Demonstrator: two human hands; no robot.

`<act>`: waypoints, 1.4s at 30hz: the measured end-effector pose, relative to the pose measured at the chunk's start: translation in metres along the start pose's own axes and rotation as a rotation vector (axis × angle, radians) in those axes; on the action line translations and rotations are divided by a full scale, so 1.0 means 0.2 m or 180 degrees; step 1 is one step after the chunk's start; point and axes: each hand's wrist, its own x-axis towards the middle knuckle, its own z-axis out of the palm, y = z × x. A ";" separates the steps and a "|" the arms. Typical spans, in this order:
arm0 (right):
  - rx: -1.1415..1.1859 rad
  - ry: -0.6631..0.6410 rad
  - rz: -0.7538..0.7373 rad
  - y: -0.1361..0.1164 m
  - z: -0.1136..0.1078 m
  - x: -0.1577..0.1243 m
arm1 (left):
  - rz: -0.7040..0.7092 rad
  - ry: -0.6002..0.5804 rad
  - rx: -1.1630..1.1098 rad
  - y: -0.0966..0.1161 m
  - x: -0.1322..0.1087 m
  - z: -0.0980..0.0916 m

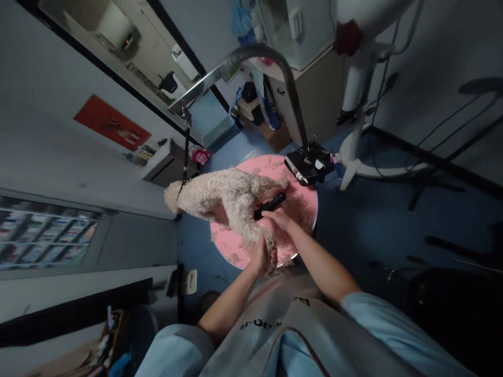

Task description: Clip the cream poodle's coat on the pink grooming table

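A small curly cream dog (220, 196) stands on a round pink table (308, 201), leashed by a black strap (184, 157) to a curved metal arm (251, 52). My right hand (281, 217) is closed on a black clipper (270, 204) pressed against the dog's hindquarters. Lower down, my left hand (261, 256) is wrapped round one of the dog's hind legs (271, 251) near the table's front edge. Clipped fur lies scattered over the table top.
A black clamp (310, 162) fixes the metal arm to the table's far rim. A white stand (356, 131) with cables rises at the right. A cabinet (310, 78) and shelves stand behind. The floor is blue.
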 end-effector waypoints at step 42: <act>0.1134 -0.0713 0.0607 0.26 0.02 -0.18 | -0.0175 0.0044 -0.0520 -0.08 -0.40 0.17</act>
